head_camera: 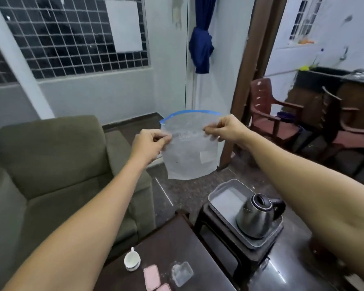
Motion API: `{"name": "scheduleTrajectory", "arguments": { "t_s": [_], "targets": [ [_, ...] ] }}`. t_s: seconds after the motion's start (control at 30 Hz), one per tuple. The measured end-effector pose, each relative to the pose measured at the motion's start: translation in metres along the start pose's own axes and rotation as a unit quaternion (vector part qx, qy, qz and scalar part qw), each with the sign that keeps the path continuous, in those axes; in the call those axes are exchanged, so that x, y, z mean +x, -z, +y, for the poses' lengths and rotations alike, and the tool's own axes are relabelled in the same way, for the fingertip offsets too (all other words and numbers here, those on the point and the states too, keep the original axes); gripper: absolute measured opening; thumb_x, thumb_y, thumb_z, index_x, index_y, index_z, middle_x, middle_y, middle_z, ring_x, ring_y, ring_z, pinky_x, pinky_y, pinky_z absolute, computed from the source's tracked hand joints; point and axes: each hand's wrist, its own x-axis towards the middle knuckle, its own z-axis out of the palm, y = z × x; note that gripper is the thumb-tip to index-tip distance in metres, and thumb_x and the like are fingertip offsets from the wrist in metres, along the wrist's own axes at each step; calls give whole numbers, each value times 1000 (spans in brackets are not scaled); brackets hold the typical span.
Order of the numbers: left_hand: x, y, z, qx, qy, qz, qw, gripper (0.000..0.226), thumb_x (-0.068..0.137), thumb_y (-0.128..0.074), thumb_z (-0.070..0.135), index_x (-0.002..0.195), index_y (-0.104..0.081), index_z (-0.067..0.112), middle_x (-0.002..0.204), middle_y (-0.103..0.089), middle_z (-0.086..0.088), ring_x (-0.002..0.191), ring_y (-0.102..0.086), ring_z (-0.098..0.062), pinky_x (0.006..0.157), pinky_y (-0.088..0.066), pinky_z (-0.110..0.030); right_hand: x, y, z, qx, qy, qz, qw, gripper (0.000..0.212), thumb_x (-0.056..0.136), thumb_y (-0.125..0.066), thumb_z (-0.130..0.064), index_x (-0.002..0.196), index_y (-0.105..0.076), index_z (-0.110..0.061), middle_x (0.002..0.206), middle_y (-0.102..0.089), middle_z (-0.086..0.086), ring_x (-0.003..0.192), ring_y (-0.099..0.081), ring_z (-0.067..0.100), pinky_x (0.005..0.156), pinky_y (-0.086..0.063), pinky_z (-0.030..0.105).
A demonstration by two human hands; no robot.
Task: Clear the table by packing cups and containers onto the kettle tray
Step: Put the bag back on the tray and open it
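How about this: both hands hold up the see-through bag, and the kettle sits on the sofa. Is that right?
Not quite. The head view shows the left hand and right hand pinching the see-through bag, but the kettle sits on the grey tray, not the sofa.

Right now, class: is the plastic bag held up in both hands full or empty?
Empty. The zip-lock bag hangs flat and see-through between the left hand and right hand, with nothing visible inside.
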Motion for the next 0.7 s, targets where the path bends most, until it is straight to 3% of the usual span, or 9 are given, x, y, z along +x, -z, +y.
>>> {"name": "scheduleTrajectory", "arguments": {
  "t_s": [0.07, 0.2, 0.3, 0.37, 0.47, 0.6, 0.7],
  "targets": [
    [11, -46, -14, 9, 14, 8, 1000, 26, 87, -79, 22, 67, -75, 39, 71, -76, -4, 62, -67, -18, 62, -54, -31, 15, 18, 44, -21, -16, 5, 1000, 18, 90, -79, -25, 93, -82, -7, 90, -79, 16, 69, -66, 11, 61, -53, 26],
    [27, -153, -54, 47, 66, -20, 997, 21, 89, -77, 24, 71, -75, 34, 63, -72, 13, 50, -58, 7, 60, -46, -25, 52, 46, 153, -37, -60, -28, 997, 17, 88, -81, -19, 88, -80, -2, 87, -78, 20, 70, -61, 18, 66, -52, 35],
    [39, -231, -93, 72, 115, -28, 990, 5, 88, -78, 29, 87, -82, 27, 78, -78, 7, 72, -71, -6, 71, -54, -32, 81, 58, 239, -88, -90, -86, 988, 12, 87, -80, -13, 86, -79, -1, 73, -72, 9, 65, -60, 16, 63, -52, 35],
    [48, -274, -122, 84, 140, -36, 986, 7, 88, -78, 30, 92, -83, 26, 85, -79, 6, 87, -74, -15, 79, -56, -34, 98, 59, 292, -110, -116, -111, 981, 8, 85, -79, -10, 77, -77, -7, 66, -68, 3, 59, -61, 16, 59, -57, 36],
    [55, -329, -169, 94, 181, -42, 978, 7, 89, -76, 28, 90, -82, 25, 79, -77, 8, 85, -74, -20, 75, -54, -32, 121, 43, 356, -124, -157, -125, 972, 15, 82, -73, -7, 68, -74, -12, 61, -69, 4, 54, -66, 19, 62, -62, 39],
    [51, -378, -228, 106, 232, -47, 966, 13, 90, -74, 26, 77, -77, 25, 65, -68, 14, 80, -73, -25, 72, -52, -32, 140, 6, 422, -146, -181, -139, 963, 14, 81, -66, -11, 73, -74, -4, 69, -75, 10, 66, -74, 25, 70, -63, 40],
    [45, -398, -259, 114, 258, -44, 958, 8, 90, -73, 29, 87, -80, 26, 73, -72, 11, 84, -73, -20, 79, -53, -32, 143, -15, 459, -170, -184, -156, 955, 11, 81, -71, -18, 87, -76, -10, 80, -77, 9, 81, -75, 28, 76, -61, 40]
  ]
}}
